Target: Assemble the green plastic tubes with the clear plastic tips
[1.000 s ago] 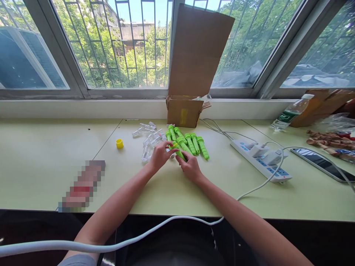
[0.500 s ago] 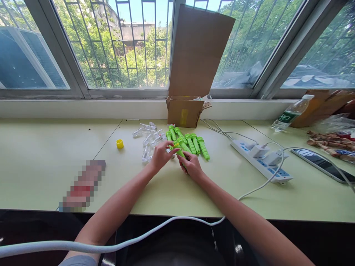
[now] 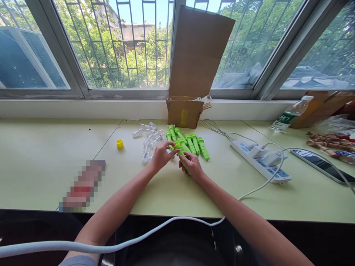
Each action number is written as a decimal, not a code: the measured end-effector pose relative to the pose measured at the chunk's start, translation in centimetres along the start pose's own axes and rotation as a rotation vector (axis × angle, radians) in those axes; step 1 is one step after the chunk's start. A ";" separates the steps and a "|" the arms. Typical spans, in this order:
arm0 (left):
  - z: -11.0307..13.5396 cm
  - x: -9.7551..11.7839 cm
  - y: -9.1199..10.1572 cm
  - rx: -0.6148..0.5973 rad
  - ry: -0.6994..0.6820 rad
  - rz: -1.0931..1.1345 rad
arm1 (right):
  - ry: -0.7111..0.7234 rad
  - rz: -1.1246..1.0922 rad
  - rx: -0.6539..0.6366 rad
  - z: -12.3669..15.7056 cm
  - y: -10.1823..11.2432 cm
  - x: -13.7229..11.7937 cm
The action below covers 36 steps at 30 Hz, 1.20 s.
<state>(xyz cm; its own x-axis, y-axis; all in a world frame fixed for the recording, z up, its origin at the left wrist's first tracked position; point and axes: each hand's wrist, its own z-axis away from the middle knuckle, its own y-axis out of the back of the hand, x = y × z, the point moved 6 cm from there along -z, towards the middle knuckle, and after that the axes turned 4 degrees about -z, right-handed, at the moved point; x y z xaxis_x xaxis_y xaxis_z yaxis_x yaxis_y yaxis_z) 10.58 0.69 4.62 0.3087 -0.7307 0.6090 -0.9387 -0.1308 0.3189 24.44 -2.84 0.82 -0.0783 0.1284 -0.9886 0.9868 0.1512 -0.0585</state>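
Note:
A green ribbed plastic tube [image 3: 181, 153] is in my right hand [image 3: 193, 167], fingers wrapped round its lower part. My left hand [image 3: 161, 155] pinches the tube's upper end, where a yellow cap [image 3: 176, 145] shows between finger and thumb. The tube tilts with its capped end away from me. Just behind my hands lie several more green tubes [image 3: 204, 149] on the table. Several clear plastic tubes [image 3: 147, 139] are heaped beyond my left hand, partly hidden by it. A separate yellow cap [image 3: 119, 143] stands farther left.
An open cardboard box [image 3: 180, 113] stands at the back by the window. On the right are a white power strip [image 3: 273, 171] with cables, a phone [image 3: 318, 162] and a water bottle [image 3: 291, 113]. A white cable [image 3: 133, 240] crosses in front of my arms. A blurred-out object [image 3: 83, 186] lies left.
My right hand has shifted slightly, and more of the green tube's lower end shows past its fingers. My left hand stays at the yellow cap.

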 end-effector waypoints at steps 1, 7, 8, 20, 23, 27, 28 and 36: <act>0.1 -0.1 0.0 0.002 0.008 0.016 | -0.002 0.015 -0.004 0.0 -0.1 0.0; 0.7 -1.0 0.2 0.033 0.049 0.040 | 0.085 0.307 0.031 0.1 -0.6 -0.3; 0.7 -1.1 0.2 0.037 0.044 0.027 | 0.133 0.383 0.061 0.1 -0.6 -0.5; 0.7 -1.4 0.1 0.034 0.081 0.006 | 0.242 0.557 0.117 0.1 -0.3 -1.2; 0.7 -1.2 0.1 0.034 0.078 0.007 | 0.191 0.464 0.099 0.1 -0.1 -1.0; 0.6 -1.0 0.0 0.048 0.079 0.014 | 0.085 0.301 0.042 0.1 -0.2 -0.3; 0.5 -1.0 0.0 0.051 0.079 0.016 | 0.071 0.266 0.032 0.1 -0.2 -0.2; 0.3 -0.5 0.1 0.041 0.078 0.041 | 0.012 0.118 0.014 0.1 -0.2 -0.2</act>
<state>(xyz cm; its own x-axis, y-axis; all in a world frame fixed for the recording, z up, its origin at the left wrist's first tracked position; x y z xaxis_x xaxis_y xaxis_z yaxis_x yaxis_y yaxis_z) 10.29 0.85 4.07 0.2798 -0.6815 0.6762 -0.9557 -0.1305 0.2639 24.30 -2.97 1.04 0.0368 0.1564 -0.9870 0.9911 0.1205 0.0560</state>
